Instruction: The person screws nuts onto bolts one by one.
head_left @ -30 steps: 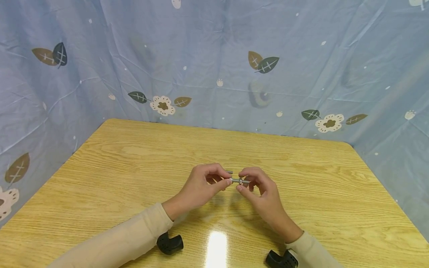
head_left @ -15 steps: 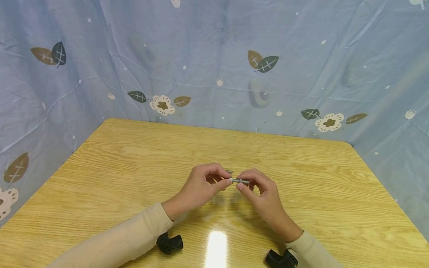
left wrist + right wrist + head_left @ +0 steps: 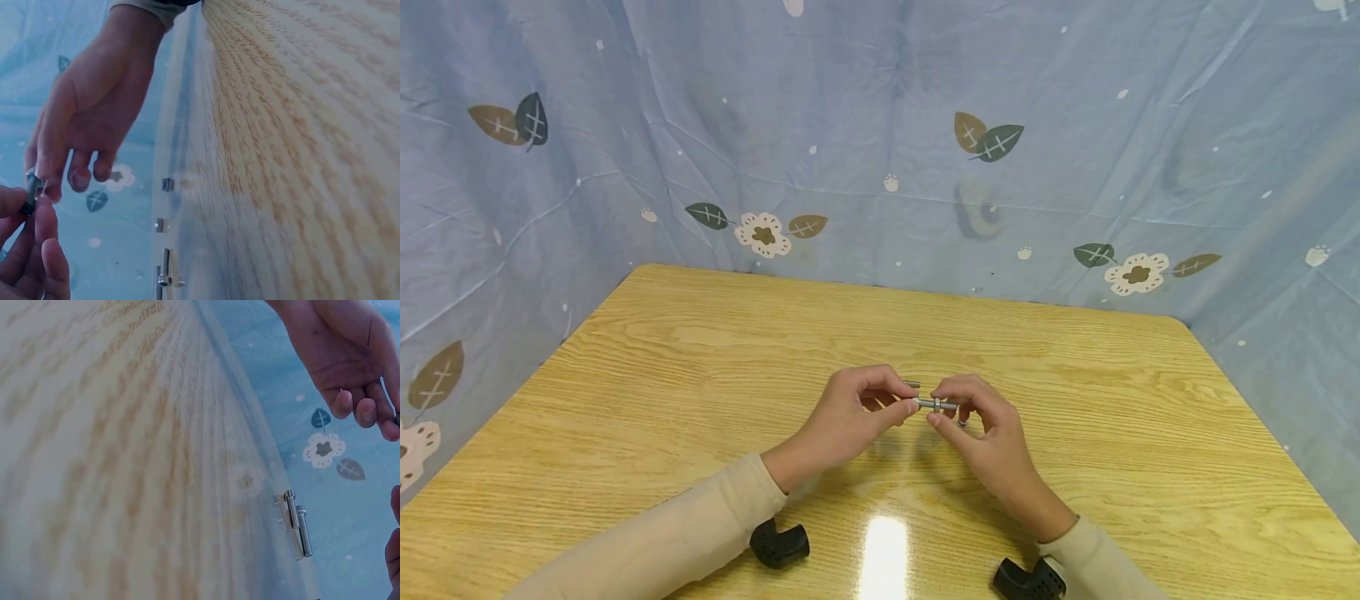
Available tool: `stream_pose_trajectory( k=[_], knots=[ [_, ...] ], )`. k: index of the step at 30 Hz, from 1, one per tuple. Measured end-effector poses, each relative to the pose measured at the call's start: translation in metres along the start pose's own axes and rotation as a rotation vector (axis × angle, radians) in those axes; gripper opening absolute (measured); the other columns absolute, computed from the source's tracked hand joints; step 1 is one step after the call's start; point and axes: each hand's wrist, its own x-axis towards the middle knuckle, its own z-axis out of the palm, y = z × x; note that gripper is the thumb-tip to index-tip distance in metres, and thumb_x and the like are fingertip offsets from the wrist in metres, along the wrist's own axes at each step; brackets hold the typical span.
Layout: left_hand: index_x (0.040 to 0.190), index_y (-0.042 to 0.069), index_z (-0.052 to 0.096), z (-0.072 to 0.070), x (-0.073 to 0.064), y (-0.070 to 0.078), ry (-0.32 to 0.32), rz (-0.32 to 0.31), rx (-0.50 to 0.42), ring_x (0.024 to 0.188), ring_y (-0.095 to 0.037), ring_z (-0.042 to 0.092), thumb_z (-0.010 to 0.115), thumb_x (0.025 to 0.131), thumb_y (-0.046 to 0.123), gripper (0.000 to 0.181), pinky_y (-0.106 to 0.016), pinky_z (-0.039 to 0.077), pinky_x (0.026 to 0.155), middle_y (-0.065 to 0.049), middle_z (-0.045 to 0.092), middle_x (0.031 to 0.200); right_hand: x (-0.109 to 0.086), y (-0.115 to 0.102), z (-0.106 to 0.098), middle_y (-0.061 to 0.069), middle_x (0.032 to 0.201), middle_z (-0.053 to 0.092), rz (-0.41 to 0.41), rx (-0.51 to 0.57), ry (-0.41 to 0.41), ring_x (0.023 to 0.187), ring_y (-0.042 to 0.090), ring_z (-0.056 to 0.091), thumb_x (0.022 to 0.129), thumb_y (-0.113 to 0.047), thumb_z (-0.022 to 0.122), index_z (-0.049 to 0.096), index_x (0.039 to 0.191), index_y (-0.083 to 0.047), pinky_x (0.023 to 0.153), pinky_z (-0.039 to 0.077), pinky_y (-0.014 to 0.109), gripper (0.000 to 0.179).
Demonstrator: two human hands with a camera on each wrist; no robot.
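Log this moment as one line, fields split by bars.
left hand: pinches bolt | right hand: at nut on bolt, contact unclear | table: loose bolts, loose nuts

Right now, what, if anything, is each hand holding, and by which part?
The left hand pinches a bolt by its left end. The right hand has fingertips on either side of the nut around the bolt; whether they grip it cannot be told.
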Motion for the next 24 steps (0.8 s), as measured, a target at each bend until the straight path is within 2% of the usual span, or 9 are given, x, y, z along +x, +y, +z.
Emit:
stream_pose_trajectory(
  k=[9,15,20,24],
  knots=[
    [0.093,0.019,0.073,0.0004,-0.0005,0.0002,-0.005,-0.002,-0.011,0.080,-0.013,0.065,0.069,0.090,0.019,0.004,-0.028,0.056,0.068,0.002,0.070,0.096,0.0002,-0.0011,0.0007,0.001,0.094,0.064,-0.025,0.027,-0.007,0.082,0.008,0.054,0.085,0.008,0.066,0.067,0.099,-0.011,0.066,0.042,0.028,0.024],
    [0.093,0.018,0.073,0.0009,-0.0006,-0.0005,-0.005,-0.001,-0.013,0.080,-0.013,0.065,0.069,0.090,0.019,0.005,-0.027,0.056,0.068,0.002,0.070,0.096,-0.0004,-0.0003,0.0004,0.003,0.088,0.063,-0.023,-0.013,-0.014,0.081,0.007,0.053,0.087,0.003,0.067,0.067,0.095,-0.012,0.065,0.042,0.028,0.017],
    [0.093,0.018,0.073,0.0007,0.0000,-0.0005,0.002,-0.004,0.002,0.080,-0.010,0.065,0.069,0.091,0.019,0.005,-0.027,0.056,0.069,0.003,0.070,0.094,-0.0010,-0.0031,0.0001,0.005,0.099,0.063,0.031,-0.055,-0.024,0.077,0.006,0.055,0.084,0.001,0.071,0.064,0.106,-0.011,0.064,0.044,0.030,0.025],
    [0.093,0.019,0.073,0.0003,0.0002,-0.0002,0.005,-0.008,0.005,0.080,-0.009,0.065,0.069,0.090,0.019,0.005,-0.027,0.056,0.069,0.004,0.070,0.093,-0.0003,-0.0034,0.0009,0.010,0.103,0.061,-0.009,0.001,-0.015,0.077,0.009,0.053,0.083,0.008,0.069,0.062,0.109,-0.001,0.064,0.043,0.030,0.028]
  ],
)
